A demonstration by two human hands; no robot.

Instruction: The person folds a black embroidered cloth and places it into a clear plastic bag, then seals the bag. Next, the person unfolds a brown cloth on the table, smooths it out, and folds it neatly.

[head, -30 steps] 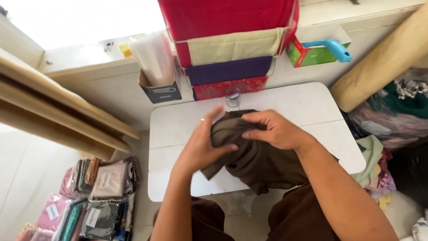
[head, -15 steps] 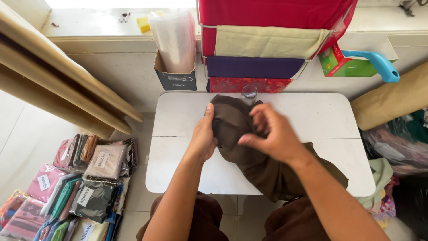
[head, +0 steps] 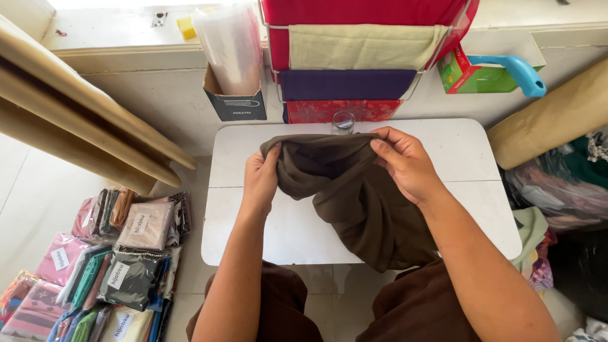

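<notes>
Both hands pinch the top edge of a dark brown cloth over the white desk.
Left hand and right hand hold it side to side; the rest hangs off the desk's near edge.

Two hands, one brown cloth, one white table, one glass.

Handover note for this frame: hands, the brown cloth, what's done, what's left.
Left hand: gripping the left edge of the dark brown cloth.
Right hand: pinching its upper right edge.
Cloth: held spread over the white table, lower end draped off the near edge toward the lap. Small clear glass stands just behind it.
Done: cloth opened between both hands.
Left: judging by its bunched shape, not yet folded flat or bagged like the packed cloths on the floor.
</notes>
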